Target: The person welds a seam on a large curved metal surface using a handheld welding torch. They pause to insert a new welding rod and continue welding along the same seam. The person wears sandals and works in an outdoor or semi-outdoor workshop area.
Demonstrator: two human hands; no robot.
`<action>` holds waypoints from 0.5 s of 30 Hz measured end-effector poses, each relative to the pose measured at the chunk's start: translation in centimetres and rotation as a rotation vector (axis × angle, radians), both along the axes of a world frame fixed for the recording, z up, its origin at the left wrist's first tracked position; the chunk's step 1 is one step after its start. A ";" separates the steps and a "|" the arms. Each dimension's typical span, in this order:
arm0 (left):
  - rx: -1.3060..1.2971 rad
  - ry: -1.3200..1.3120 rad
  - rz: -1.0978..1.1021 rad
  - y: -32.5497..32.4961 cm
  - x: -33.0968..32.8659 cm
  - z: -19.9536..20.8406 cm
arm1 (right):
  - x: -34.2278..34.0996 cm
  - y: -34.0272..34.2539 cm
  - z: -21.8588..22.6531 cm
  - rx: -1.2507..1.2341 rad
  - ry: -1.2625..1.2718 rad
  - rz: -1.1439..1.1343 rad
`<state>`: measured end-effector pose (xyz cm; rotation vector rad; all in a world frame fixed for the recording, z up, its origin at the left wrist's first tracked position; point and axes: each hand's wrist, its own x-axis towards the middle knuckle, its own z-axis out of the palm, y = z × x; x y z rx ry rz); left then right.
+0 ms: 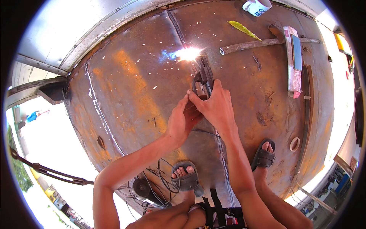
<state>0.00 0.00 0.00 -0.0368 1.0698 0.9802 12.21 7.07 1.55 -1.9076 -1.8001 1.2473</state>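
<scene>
A dark welding tool is held by both my hands over a seam in a rusty steel plate. At its far end burns a blinding white arc with a blue glare beside it, which hides the tip and the seam there. My right hand wraps the tool's near right side, thumb across the top. My left hand is closed at its near left side; some of its fingers are hidden beneath. A dark cable shows just nearer than the hands. Small bright sparks dot the plate around the arc.
Far right are a white mug, a leaf, a pipe and a pink-white packet under a blue slab. A metal bar and pale ring lie right. Tangled cables surround my left foot.
</scene>
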 end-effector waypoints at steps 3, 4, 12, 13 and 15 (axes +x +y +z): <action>-0.004 0.014 0.007 0.1 0.1 0.2 | 0.0 0.0 0.1 -0.013 0.006 -0.004; -0.003 0.018 0.016 0.1 0.3 0.3 | 0.0 0.0 0.1 -0.010 0.003 -0.004; -0.020 0.018 0.032 0.1 0.3 0.3 | 0.1 -0.1 -0.4 0.002 -0.004 -0.004; -0.017 0.016 0.033 0.1 0.3 0.3 | 0.1 -0.1 -0.5 0.001 -0.006 -0.004; -0.013 0.009 0.024 0.1 0.2 0.2 | 0.1 -0.1 -0.4 -0.008 0.000 -0.004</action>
